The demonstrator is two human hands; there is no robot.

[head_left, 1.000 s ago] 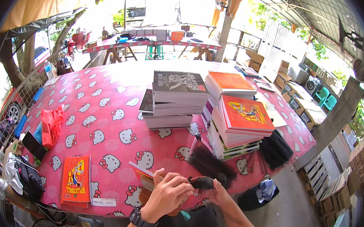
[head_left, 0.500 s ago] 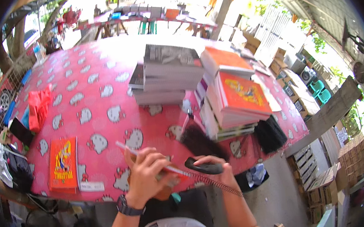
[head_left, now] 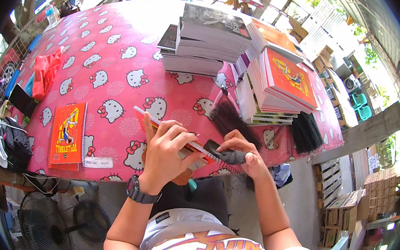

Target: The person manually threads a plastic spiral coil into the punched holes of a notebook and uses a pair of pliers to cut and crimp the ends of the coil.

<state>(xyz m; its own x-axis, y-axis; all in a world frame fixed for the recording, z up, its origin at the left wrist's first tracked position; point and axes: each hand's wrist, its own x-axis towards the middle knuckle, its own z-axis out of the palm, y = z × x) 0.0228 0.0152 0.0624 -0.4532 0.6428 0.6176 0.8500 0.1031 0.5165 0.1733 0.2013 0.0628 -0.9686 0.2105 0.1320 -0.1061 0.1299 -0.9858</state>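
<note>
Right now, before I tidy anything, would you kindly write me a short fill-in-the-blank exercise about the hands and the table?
1. The left hand holds a notebook, while the right hand holds a ____ object.
2. The watch is on the ____ wrist.
3. The tablecloth is mainly ____ with white cat heads.

Missing words: black; left; pink.

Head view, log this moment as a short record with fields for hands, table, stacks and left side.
Left hand: holding thin orange-covered book
Right hand: holding dark rounded handheld tool near the book's edge
Table: pink cloth with white cat faces
Stacks: black-covered books; rightward, orange-covered books
Left side: orange-and-yellow book, lying flat
</note>
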